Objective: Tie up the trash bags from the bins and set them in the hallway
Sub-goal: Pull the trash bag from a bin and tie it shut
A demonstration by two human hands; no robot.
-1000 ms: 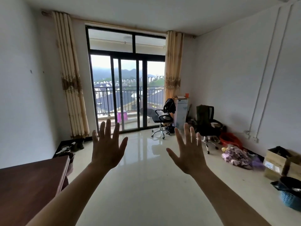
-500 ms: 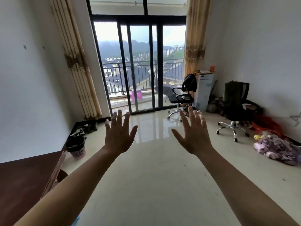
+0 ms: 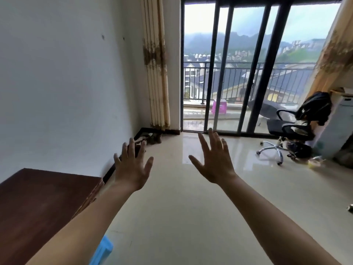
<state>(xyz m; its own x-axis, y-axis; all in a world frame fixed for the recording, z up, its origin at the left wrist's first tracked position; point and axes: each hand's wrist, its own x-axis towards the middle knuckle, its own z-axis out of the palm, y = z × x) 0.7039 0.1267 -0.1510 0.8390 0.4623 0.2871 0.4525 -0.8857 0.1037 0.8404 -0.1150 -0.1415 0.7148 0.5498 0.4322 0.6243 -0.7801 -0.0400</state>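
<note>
Reaching forward over the pale floor (image 3: 181, 211), both bare arms were out, and the palms faced away from the camera. The left hand (image 3: 131, 173) was spread wide, fingers straight, holding nothing; the right hand (image 3: 215, 165) matched it, fingers fanned and thumb out toward nine o'clock, apart from its partner. Neither touched anything.

Behind the left fingers, at twelve o'clock from that hand, a dark shape (image 3: 136, 149) sat along the wall's foot. It could not be told whether that was a bin or a bag. A dark wooden desk (image 3: 38, 203) filled eight o'clock of the view, with a blue object (image 3: 102, 249) low at seven. At one o'clock stood the sliding glass door (image 3: 238, 73), with a curtain (image 3: 156, 73) to its left. A black office chair (image 3: 286, 129) waited at three o'clock.
</note>
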